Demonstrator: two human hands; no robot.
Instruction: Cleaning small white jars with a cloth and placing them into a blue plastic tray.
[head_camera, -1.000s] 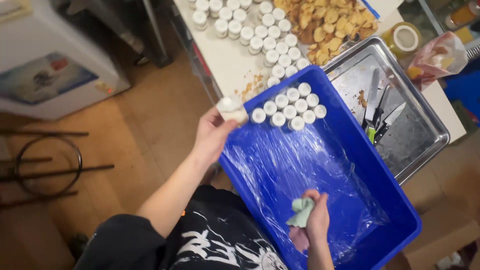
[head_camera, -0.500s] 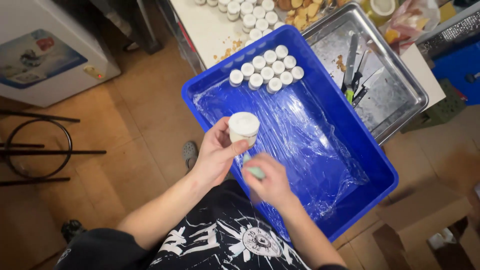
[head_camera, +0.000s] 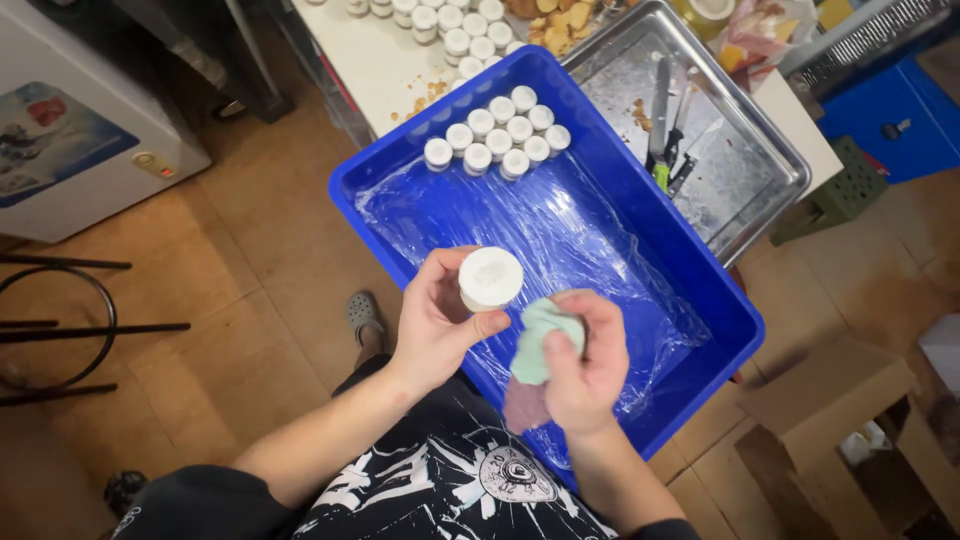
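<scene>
My left hand (head_camera: 435, 325) is gripping a white-lidded jar (head_camera: 490, 278) while my right hand (head_camera: 585, 365) is pinching a green cloth (head_camera: 540, 340) above the blue crate (head_camera: 720, 300)

I see even, bright overhead light; glare streaks the plastic film (head_camera: 560, 230) and steel tray (head_camera: 740, 190). Edges bow slightly, and the corners fall dim.

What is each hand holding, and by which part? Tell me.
The left hand grips a small white-lidded jar by its sides. The right hand pinches a bunched green cloth at its middle.
</scene>
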